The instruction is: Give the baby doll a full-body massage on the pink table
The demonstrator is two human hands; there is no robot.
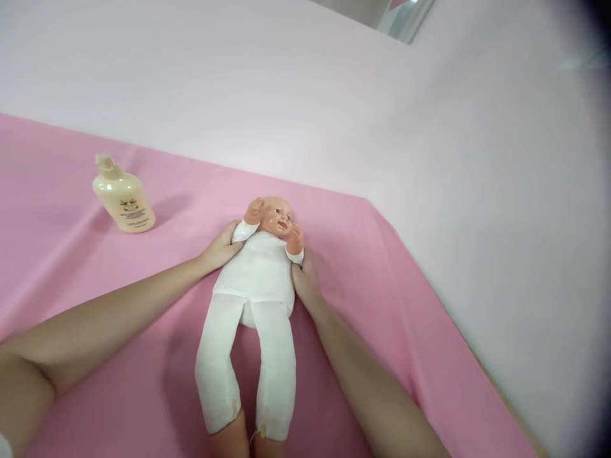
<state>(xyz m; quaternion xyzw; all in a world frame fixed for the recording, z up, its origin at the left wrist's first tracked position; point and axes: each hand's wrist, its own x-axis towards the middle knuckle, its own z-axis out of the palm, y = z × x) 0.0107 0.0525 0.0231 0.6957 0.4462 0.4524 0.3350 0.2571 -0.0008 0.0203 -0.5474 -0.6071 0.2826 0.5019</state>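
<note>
**Baby doll [255, 267] lying on its back on pink cloth [119, 375], held at both sides**

A matte, off-white wall [191, 83] fills the upper part and right side of the frame. The pink cloth covers the left and lower areas; it is smooth, with shallow creases, and its right edge runs diagonally toward the lower right.

The baby doll lies at the centre of the frame, head toward the top. Its torso, sleeves and legs have a white, fabric-like covering; the head, hands and lower legs are smooth and tan, apparently moulded plastic. The forearms bend up beside the head, the legs are slightly parted, and the feet fall outside the lower edge of the frame.

A pale-yellow pump bottle [125, 202] stands on the cloth at left, well apart from the doll. Its body is glossy, with rounded shoulders and dark printing; its axis slants in the frame.

Both arms reach upward from the lower corners. The left hand [224, 247] is partly curled around the doll's upper arm and side, thumb on top. The right hand [307, 281] cups the opposite side below the sleeve, thumb uppermost; its other fingers are largely hidden.
</note>
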